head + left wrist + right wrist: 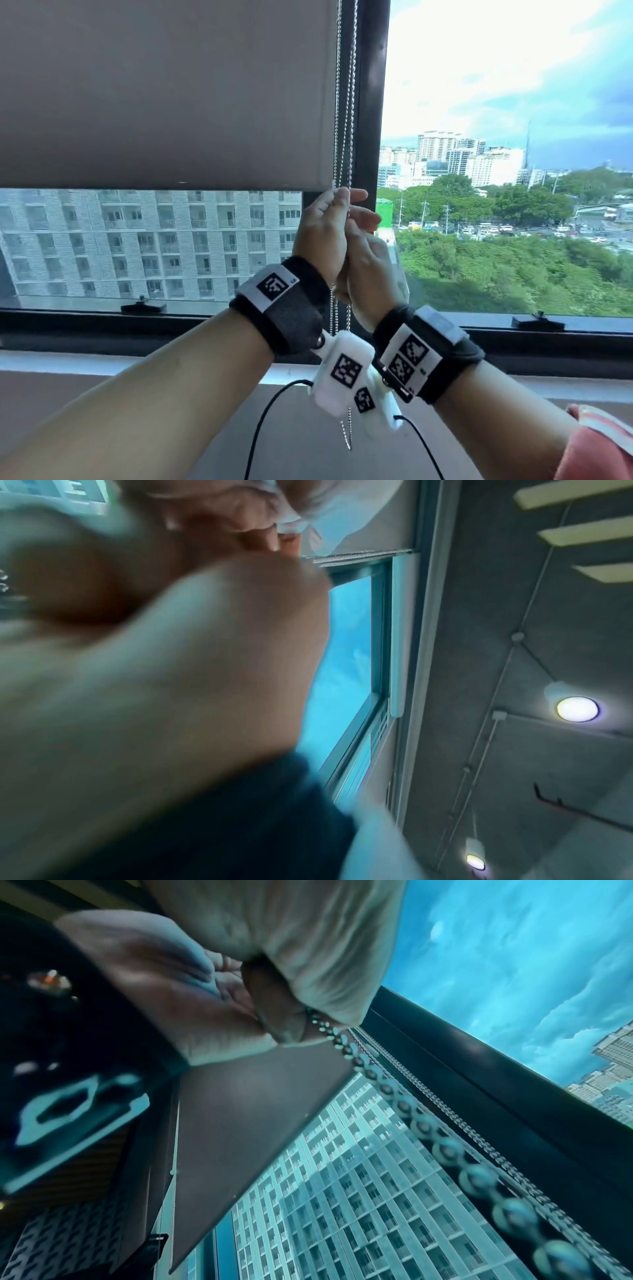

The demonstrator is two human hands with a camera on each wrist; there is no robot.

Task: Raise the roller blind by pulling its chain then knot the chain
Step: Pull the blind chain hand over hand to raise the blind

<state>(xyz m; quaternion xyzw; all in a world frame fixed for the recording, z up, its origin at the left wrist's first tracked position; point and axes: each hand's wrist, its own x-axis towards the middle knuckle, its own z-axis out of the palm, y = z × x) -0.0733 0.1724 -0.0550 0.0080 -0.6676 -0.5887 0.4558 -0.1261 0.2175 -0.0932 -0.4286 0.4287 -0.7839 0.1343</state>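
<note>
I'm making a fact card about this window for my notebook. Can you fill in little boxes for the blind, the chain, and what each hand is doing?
blind: partly raised, glass showing below it
chain: hangs at the blind's right edge
left hand: grips the chain
right hand: grips the chain, just below the left
knot: none visible

**Hands on the chain beside a half-raised blind**

A roller blind (164, 92) covers the upper left window. Its chain (344, 102) hangs along the blind's right edge, in front of the window frame (371, 102). Below the blind's bottom edge, the left hand (322, 233) and right hand (371, 270) meet on the chain, left hand higher. The chain's loop hangs below both wrists.
</note>
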